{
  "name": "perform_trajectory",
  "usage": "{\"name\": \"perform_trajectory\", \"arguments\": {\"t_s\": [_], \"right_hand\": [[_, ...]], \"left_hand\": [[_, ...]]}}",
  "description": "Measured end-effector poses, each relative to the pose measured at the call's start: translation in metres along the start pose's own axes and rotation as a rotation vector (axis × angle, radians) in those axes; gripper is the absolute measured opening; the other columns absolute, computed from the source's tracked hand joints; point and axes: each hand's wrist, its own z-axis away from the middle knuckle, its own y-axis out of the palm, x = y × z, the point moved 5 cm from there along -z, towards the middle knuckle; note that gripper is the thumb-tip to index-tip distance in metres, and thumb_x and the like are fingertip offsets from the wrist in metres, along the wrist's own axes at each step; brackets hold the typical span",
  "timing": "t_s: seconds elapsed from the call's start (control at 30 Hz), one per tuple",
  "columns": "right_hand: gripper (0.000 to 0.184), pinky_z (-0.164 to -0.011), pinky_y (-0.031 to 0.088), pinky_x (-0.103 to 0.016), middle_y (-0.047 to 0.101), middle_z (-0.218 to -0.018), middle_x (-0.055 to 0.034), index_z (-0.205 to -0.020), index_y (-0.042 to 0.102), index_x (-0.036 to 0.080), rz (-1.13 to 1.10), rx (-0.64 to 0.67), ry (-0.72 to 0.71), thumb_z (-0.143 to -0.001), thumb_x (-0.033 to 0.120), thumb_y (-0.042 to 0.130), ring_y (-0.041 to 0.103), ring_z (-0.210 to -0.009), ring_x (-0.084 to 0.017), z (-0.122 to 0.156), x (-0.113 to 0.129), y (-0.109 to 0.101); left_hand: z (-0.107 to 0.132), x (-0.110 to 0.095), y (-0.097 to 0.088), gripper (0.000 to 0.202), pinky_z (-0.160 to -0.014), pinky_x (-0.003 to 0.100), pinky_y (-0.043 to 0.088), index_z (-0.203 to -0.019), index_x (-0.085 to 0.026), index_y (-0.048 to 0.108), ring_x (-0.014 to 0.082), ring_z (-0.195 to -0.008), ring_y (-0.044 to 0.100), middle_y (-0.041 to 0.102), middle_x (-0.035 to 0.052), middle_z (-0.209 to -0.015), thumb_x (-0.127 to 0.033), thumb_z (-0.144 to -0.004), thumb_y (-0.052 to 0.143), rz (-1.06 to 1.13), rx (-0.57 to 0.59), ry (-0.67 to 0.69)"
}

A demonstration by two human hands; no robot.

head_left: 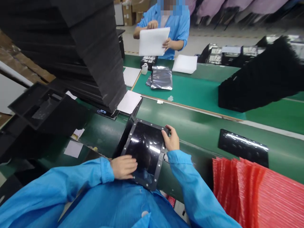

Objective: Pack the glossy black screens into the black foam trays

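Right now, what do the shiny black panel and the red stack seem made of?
The shiny black panel looks like glass or polished plastic: mirror-like reflections. Its frame looks matte black plastic, dotted with pale studs. The red stack seems thin ribbed plastic film, from its sheen; type unclear.

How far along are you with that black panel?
Done, seemingly: a second glossy panel lies on the green belt. In hand: a framed glossy black panel, left hand flat on it, right hand gripping its edge. Left: the stacked red padded bags look untouched, and the tall black tray stack stands high.
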Motion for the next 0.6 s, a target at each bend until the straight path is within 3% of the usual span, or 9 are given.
{"name": "perform_trajectory", "arguments": {"t_s": [0.1, 0.27, 0.43, 0.53, 0.6], "right_hand": [[0.030, -0.093, 0.044, -0.049, 0.065, -0.105, -0.0131, -0.102, 0.063, 0.017, 0.233, -0.001, -0.252, -0.084, 0.036, 0.049, 0.057, -0.103, -0.027, 0.003, 0.026, 0.003], [0.032, -0.088, 0.050, -0.041, 0.069, -0.100, -0.0075, -0.096, 0.070, 0.022, 0.378, 0.273, -0.535, -0.087, 0.019, 0.039, 0.062, -0.097, -0.021, 0.011, 0.060, 0.040], [0.031, -0.085, 0.053, -0.040, 0.071, -0.097, -0.0044, -0.094, 0.071, 0.025, 0.455, 0.301, -0.481, -0.084, 0.021, 0.042, 0.064, -0.092, -0.021, 0.011, 0.053, 0.051], [0.036, -0.091, 0.051, -0.045, 0.069, -0.107, -0.0058, -0.104, 0.069, 0.023, 0.553, 0.262, -0.409, -0.081, 0.019, 0.042, 0.062, -0.104, -0.024, 0.017, 0.056, 0.051], [0.042, -0.097, 0.047, -0.048, 0.064, -0.120, -0.0077, -0.113, 0.065, 0.019, 0.620, 0.238, -0.367, -0.079, 0.016, 0.041, 0.054, -0.117, -0.025, 0.031, 0.069, 0.055]], "left_hand": [[0.030, 0.000, 0.016, 0.038, -0.104, 0.043, 0.040, -0.113, -0.027, 0.066, 0.0233, -0.113, 0.058, 0.069, 0.0075, -0.111, -0.044, -0.091, 0.040, 0.067, -0.013, -0.011], [0.022, 0.010, 0.018, 0.037, -0.100, 0.039, 0.042, -0.116, -0.028, 0.064, 0.0208, -0.113, 0.058, 0.068, 0.0045, -0.112, -0.032, -0.091, 0.037, 0.069, 0.009, 0.124], [0.005, 0.005, 0.020, 0.034, -0.092, 0.033, 0.045, -0.113, -0.017, 0.062, 0.0207, -0.107, 0.058, 0.067, 0.0093, -0.111, -0.028, -0.088, 0.041, -0.006, 0.013, 0.447], [0.002, 0.010, 0.007, 0.037, -0.099, 0.037, 0.040, -0.115, -0.015, 0.060, 0.0238, -0.113, 0.053, 0.063, 0.0119, -0.118, -0.038, -0.090, 0.043, 0.008, 0.001, 0.538], [0.011, 0.033, -0.012, 0.045, -0.105, 0.043, 0.035, -0.120, -0.017, 0.057, 0.0270, -0.120, 0.047, 0.057, 0.0128, -0.126, -0.046, -0.087, 0.048, 0.053, -0.064, 0.495]]}}
